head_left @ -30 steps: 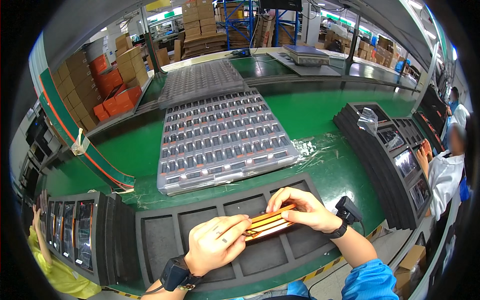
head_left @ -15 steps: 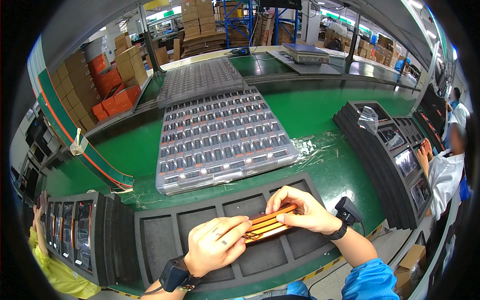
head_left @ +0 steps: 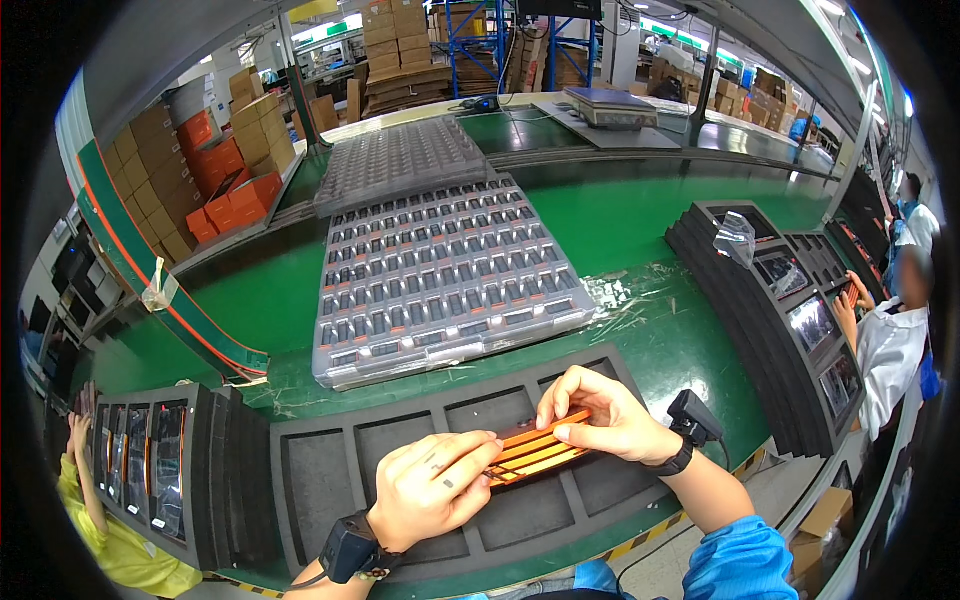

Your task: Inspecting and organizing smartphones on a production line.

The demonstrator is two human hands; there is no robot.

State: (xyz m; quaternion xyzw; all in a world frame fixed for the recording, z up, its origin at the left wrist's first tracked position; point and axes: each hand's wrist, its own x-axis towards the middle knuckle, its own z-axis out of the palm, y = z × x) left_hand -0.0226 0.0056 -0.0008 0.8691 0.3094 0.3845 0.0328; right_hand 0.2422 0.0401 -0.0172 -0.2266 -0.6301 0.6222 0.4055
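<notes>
In both hands I hold an orange-and-black stack of thin rectangular pieces, tilted so its bright orange long edges face me. Its exact kind I cannot make out. The fingers of my left hand close on the left end. At the right end, my right hand pinches it between thumb and curled fingers. Just under my hands lies a black foam tray with several rectangular recesses. My fingers hide part of the stack, and my hands cover part of the tray.
Beyond the foam tray, a clear plastic tray holds many small dark parts, with another plastic tray behind. Stacked black foam trays stand left and right, some holding dark panels. Co-workers' hands are at both sides. A scale sits farther back.
The stack has tipped slightly in my fingers, so more of its orange edges faces me. My hands have barely moved. The co-worker on the right has lifted an orange-edged piece.
</notes>
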